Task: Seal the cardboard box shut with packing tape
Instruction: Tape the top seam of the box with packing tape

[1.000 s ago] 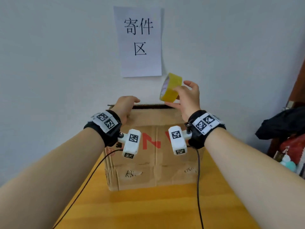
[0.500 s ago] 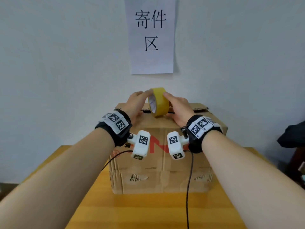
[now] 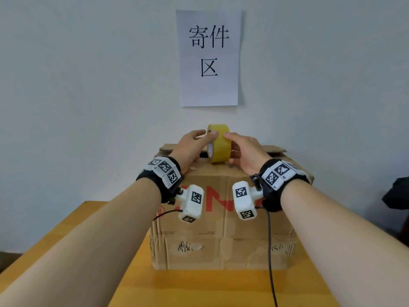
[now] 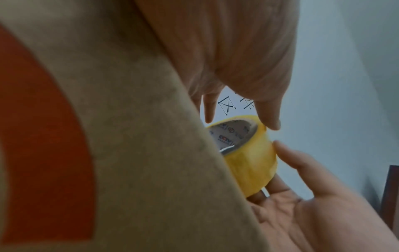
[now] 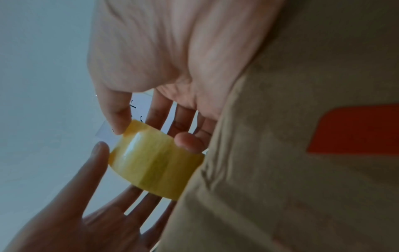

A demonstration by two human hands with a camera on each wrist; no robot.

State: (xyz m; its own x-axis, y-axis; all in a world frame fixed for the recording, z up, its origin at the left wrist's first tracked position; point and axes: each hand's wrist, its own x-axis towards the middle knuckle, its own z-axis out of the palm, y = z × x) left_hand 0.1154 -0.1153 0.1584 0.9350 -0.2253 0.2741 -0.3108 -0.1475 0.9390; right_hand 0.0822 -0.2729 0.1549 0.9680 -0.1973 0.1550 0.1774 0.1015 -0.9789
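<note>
A brown cardboard box [image 3: 221, 240] with red lettering stands on the wooden table [image 3: 199, 289]; its top flaps look folded down. A yellow roll of packing tape [image 3: 219, 149] stands on edge on the box top. My right hand [image 3: 235, 149] grips it, one finger over the top and the thumb low on the near side. My left hand [image 3: 197, 140] has straight fingers, and its thumb [image 4: 271, 117] touches the roll's rim [image 4: 250, 158]. In the right wrist view a short clear tape end [image 5: 104, 133] sticks out from the roll [image 5: 155, 162] beside my right fingertip.
The box sits close to a white wall with a paper sign [image 3: 209, 58] above it. A dark bag [image 3: 396, 193] lies at the right edge. Two black cables [image 3: 269, 240] hang from the wrist cameras in front of the box.
My right hand has brought the roll down from the air onto the box top. My left hand has moved over from the box's back edge to touch it.
</note>
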